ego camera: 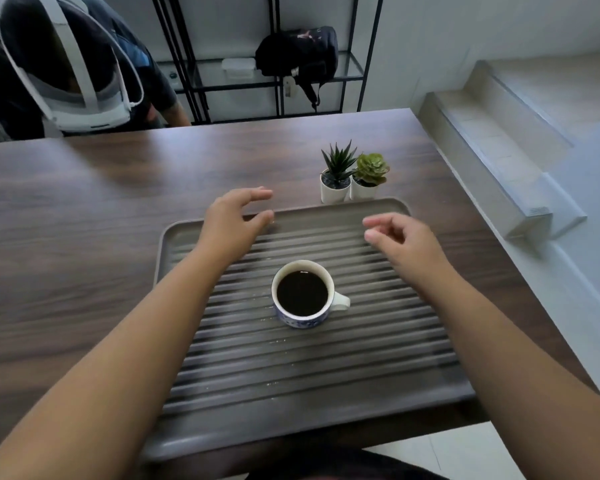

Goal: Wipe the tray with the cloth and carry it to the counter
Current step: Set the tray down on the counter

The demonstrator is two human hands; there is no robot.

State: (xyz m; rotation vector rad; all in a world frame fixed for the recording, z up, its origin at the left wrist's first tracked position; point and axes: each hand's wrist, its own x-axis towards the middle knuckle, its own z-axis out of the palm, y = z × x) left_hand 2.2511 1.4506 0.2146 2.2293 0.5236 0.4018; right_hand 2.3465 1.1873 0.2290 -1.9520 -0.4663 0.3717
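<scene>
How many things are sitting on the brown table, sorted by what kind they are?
Grey ridged plastic tray: 1
White ceramic cup of black coffee, standing on the tray: 1
Small green plants in white pots, behind the tray: 2
Total: 4
No cloth shows. Both hands, left and right, hover empty over the tray.

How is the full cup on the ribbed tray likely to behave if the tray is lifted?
The cup is filled near its rim with dark liquid, so it would probably spill on a tilt. It stands loose on the tray's ridges, so it may slide. It looks ceramic, likely fragile.
</scene>
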